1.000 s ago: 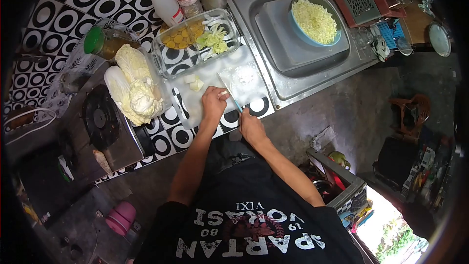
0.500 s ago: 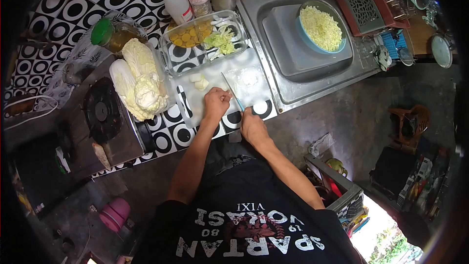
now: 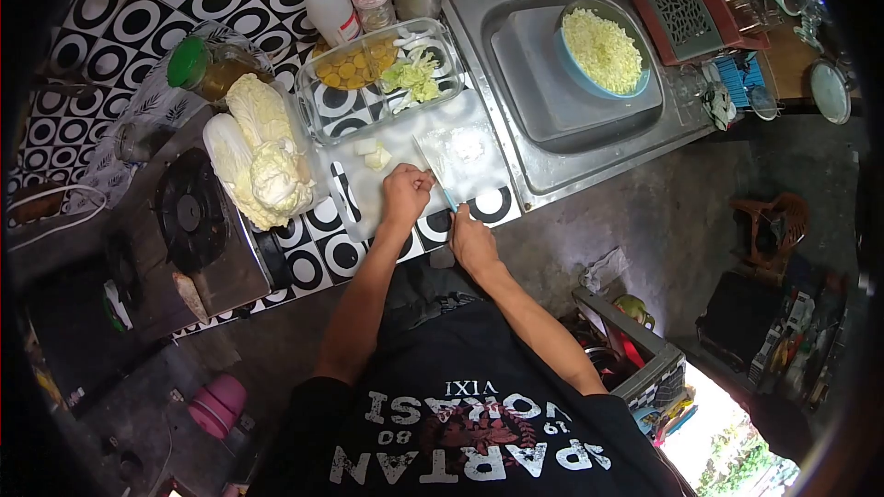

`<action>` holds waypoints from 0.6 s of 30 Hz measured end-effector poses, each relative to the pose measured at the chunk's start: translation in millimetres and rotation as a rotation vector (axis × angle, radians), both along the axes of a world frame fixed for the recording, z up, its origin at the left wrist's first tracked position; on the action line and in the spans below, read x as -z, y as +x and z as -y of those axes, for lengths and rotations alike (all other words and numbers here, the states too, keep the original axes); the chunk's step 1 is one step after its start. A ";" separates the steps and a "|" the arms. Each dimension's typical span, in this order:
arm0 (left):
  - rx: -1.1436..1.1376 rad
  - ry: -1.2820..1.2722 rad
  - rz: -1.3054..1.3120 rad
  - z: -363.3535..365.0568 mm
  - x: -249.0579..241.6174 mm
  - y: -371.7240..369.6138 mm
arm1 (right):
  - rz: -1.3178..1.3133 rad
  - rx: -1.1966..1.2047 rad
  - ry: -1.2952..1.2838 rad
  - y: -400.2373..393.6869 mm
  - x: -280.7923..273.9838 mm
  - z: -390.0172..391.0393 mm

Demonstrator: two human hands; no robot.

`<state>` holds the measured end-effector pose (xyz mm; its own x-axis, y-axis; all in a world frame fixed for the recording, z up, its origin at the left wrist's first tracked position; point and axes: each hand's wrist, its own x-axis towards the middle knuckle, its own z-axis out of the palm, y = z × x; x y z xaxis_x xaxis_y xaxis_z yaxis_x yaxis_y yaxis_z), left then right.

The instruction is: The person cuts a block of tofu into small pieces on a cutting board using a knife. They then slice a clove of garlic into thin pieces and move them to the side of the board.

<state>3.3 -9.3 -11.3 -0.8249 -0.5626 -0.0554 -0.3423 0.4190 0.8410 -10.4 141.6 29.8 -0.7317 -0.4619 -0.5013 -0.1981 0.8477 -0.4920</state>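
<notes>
Several pale cabbages: bunched at 9 o'clock of the cutting board, just as half a second ago.
Pale chunks: on the board, toward 11 o'clock, unmoved and just apart from the nearer fingers.
Left hand: on the board near its middle, fingers curled, tips drawn in beside the blade; I cannot tell how tightly they close or whether they pin a morsel.
Knife: blade over the board, tip toward 11 o'clock, handle toward 5; its angle is nearly the same, only the whole view slips slightly, so I judge the cutting paused or mid-stroke, with no fresh progress visible.
Right hand: off the board's near edge at about 5 o'clock, wrapped around the blue handle, well apart from the chunks; the two hands meet only across the knife.
Bowl: at 2 o'clock, heaped with chopped pale shreds, likewise unchanged.
</notes>
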 end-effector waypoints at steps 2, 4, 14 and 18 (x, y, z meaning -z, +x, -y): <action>0.010 -0.004 -0.015 -1.0 -1.3 -0.9 | -0.010 0.002 0.003 0.2 -0.4 -0.2; -0.004 0.007 0.002 -1.8 -1.9 0.1 | -0.029 -0.006 -0.011 1.3 -1.9 -0.1; 0.003 -0.034 -0.009 -2.3 2.3 0.9 | -0.046 0.008 -0.034 4.6 11.7 -0.5; 0.003 -0.032 -0.027 -5.2 -1.1 2.3 | -0.054 0.019 -0.048 5.5 6.5 0.7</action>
<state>5.6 -4.2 -10.3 -0.8278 -0.5609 -0.0149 -0.3178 0.4468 0.8363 -4.9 140.9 23.3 -0.7660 -0.4699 -0.4387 -0.2091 0.8274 -0.5212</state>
